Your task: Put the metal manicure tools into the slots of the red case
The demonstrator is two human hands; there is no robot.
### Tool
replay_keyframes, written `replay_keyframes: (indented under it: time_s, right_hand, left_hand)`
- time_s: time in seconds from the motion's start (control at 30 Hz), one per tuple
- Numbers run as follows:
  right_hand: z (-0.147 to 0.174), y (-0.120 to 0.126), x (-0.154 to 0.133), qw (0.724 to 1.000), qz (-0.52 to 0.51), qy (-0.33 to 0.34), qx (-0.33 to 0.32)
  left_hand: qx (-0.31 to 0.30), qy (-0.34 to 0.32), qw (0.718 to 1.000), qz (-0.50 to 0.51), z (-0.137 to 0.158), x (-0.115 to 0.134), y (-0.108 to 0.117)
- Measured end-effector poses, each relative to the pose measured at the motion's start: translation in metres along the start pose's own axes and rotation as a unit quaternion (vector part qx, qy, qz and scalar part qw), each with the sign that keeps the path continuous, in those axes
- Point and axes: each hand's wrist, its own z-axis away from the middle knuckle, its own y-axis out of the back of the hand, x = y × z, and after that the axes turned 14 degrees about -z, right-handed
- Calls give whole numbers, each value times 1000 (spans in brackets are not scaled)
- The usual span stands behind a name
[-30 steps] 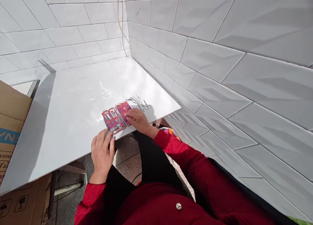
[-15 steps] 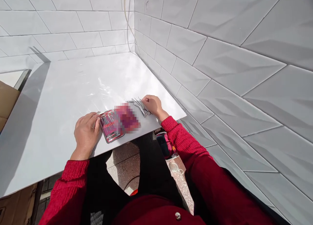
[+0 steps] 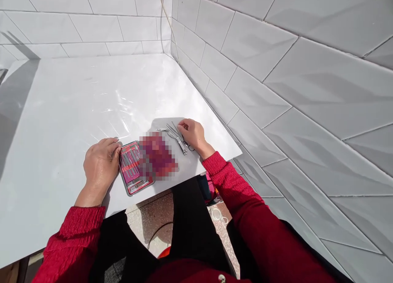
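My left hand (image 3: 102, 166) rests at the left edge of an open manicure kit case (image 3: 130, 168), its thumb and fingers closed on the rim. Several metal tools sit in rows there, held by a red band. A pixelated red and purple patch (image 3: 158, 156) hides what lies against the case's right side. Farther right, my right hand (image 3: 193, 134) is closed in a pinch over loose metal tools; whatever is between its fingertips is hidden. Nail clippers (image 3: 181, 146) and a smaller shiny tool (image 3: 162, 130) lie beside it. A scissor-like finger loop (image 3: 190, 148) shows under the hand.
The white tabletop (image 3: 67, 111) ends at a near edge just below the case. Tiled walls (image 3: 276, 90) meet in the far corner, where a thin cable (image 3: 166, 12) hangs. Under the table are a dark and pink bag (image 3: 210, 189) and a pale round item (image 3: 217, 213).
The head view has shifted, so the table looks closer and the case sits lower and further left. Both hands keep nearly the same places by the case and the loose tools.
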Motion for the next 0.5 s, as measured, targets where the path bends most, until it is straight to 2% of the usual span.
replay_keyframes:
  time_s: [0.13,0.5]
  right_hand:
    - [-1,0,3,1000,-11,-6,6]
    - [6,3,4,999,-21,-24,26]
  left_hand:
    - [8,-24,1000,-11,-1,-1,0]
    - [13,-19,1000,-12,-2,-15,-2]
